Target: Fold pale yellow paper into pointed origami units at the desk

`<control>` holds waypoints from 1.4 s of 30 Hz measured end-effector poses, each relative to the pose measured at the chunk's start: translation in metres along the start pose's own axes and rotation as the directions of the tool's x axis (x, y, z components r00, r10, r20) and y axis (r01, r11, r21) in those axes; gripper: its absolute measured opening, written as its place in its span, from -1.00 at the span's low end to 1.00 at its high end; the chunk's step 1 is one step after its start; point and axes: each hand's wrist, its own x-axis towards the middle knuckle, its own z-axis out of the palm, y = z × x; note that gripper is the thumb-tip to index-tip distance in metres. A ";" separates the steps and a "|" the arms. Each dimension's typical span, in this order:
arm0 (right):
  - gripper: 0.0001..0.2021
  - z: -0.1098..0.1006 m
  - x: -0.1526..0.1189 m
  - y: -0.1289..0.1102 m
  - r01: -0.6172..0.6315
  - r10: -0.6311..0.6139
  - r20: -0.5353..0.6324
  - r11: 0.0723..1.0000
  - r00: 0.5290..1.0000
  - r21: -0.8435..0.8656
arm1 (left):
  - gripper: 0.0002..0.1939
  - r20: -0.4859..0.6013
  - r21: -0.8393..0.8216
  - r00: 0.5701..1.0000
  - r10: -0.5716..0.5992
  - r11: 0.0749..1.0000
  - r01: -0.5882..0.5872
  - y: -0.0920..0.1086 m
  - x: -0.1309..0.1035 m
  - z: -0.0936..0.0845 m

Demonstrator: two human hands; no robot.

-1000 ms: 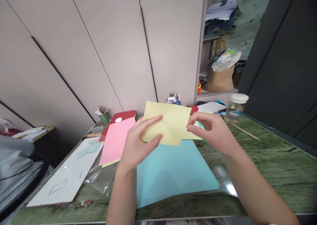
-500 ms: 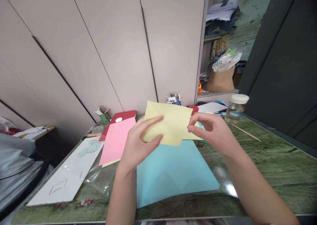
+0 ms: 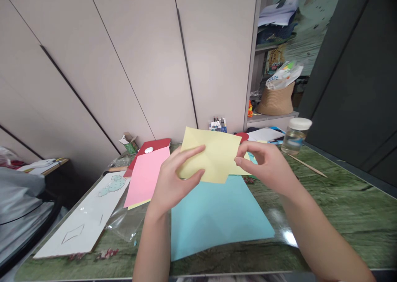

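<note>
In my left hand (image 3: pixel 175 178) is a small sheet of yellow paper (image 3: pixel 218 156), raised over the table. The index finger and thumb lie across its front; the other fingers are hidden behind it. My right hand (image 3: pixel 266 164) is closed in a pinch at the sheet's right edge, with thumb and index fingertips together. Below the hands a large sheet of light blue paper (image 3: pixel 217 220) lies flat. Another piece of yellow paper (image 3: pixel 238 171) shows partly behind the held sheet.
Pink paper (image 3: pixel 145 178), a red folder (image 3: pixel 158 143) and a white board with a cactus drawing (image 3: pixel 83 216) lie left. A lidded jar (image 3: pixel 294 137) and a thin wooden stick (image 3: pixel 307 165) are at the right. A box of pens (image 3: pixel 218 125) stands at the back.
Almost nothing differs. The yellow sheet and both hands have shifted very slightly to the right, with the same hold.
</note>
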 end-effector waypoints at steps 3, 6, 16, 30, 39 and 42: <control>-0.88 0.001 0.000 -0.001 -0.014 0.014 -0.024 0.999 1.000 -0.036 | -0.56 0.002 0.014 1.000 0.022 1.000 -0.022 0.002 0.000 0.000; -0.89 0.003 0.001 -0.004 -0.041 0.037 -0.044 0.994 0.998 -0.096 | -0.55 -0.009 0.041 0.999 0.044 0.998 -0.044 0.002 -0.001 0.001; -0.89 0.000 0.002 -0.006 -0.036 0.017 -0.092 0.978 0.996 -0.208 | -0.57 -0.031 0.080 0.998 0.063 0.995 -0.060 0.003 -0.002 -0.004; -0.90 0.000 -0.002 -0.004 0.027 -0.028 -0.018 0.999 0.999 -0.043 | -0.57 -0.005 0.025 1.000 0.017 1.000 -0.017 0.000 -0.001 -0.003; -0.88 0.000 -0.002 -0.007 0.026 -0.026 -0.019 0.999 0.999 -0.036 | -0.58 0.005 0.034 1.000 0.005 0.999 -0.005 -0.001 -0.002 -0.003; -0.88 0.000 -0.001 -0.007 0.024 -0.025 -0.022 0.999 0.999 -0.035 | -0.58 0.012 0.044 1.000 0.015 0.999 -0.015 0.000 -0.001 -0.004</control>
